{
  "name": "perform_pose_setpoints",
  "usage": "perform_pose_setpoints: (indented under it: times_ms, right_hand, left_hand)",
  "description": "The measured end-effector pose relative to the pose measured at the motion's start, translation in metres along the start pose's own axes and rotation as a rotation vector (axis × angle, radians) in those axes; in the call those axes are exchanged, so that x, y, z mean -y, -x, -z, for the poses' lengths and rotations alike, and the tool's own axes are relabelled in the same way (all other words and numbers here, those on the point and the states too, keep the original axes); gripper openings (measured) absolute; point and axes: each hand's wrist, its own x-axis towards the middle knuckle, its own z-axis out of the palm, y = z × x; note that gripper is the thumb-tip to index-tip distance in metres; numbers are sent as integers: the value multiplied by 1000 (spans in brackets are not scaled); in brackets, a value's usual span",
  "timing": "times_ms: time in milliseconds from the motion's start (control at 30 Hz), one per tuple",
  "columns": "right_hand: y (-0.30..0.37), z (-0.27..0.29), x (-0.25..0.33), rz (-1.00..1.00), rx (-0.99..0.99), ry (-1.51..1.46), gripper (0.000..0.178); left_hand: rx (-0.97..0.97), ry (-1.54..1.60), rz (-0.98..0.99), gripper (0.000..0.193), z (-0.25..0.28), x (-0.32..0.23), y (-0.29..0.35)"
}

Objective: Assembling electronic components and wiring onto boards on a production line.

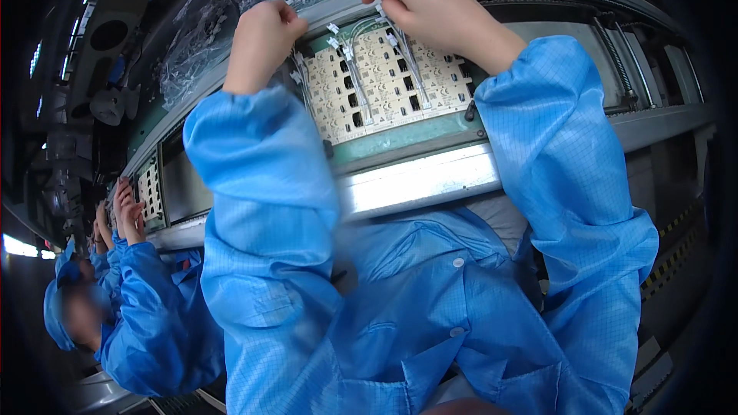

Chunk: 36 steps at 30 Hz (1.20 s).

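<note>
A panel of pale circuit boards (377,81) with black components lies in a green carrier (415,141) on the line in front of me. Several thin white cables with small plugs (355,84) run across the panel. Over its far left corner, my left hand (263,40) is closed with the fingertips curled together. What they hold, if anything, is hidden. My right hand (434,1) reaches over the far edge, fingers bent around a white cable (380,12), whose plug shows by the thumb and forefinger.
A metal rail (423,181) runs along the near side of the line. Beyond the far rail lie clear plastic bags (201,46) with small parts. To my left, a person in blue (154,323) works at another board panel (148,188). Metal rods (615,61) stand at the right.
</note>
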Motion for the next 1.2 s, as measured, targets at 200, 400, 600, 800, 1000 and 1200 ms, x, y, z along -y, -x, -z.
perform_pose_setpoints:
  times_ms: [200, 400, 600, 800, 1000, 1200]
  right_hand:
    - [3, -6, 0, 19, 40, 7, 16]
    - [0, 3, 14, -5, 86, 18, 16]
    - [0, 8, 16, 27, 50, 12, 15]
    - [0, 11, 17, 53, 25, 43, 15]
    - [2, 12, 17, 34, 43, 28, 16]
    - [4, 12, 15, 56, 32, 43, 15]
  left_hand:
    - [-91, 9, 20, 24, -9, 1, 11]
    - [16, -294, 301, 41, -13, 4, 7]
    - [-17, -240, 221, 38, -22, 3, 1]
    - [35, -99, -187, 25, -17, 22, -6]
    - [2, -113, -474, 13, -2, -1, 6]
    - [2, -123, -510, 15, -7, 2, 6]
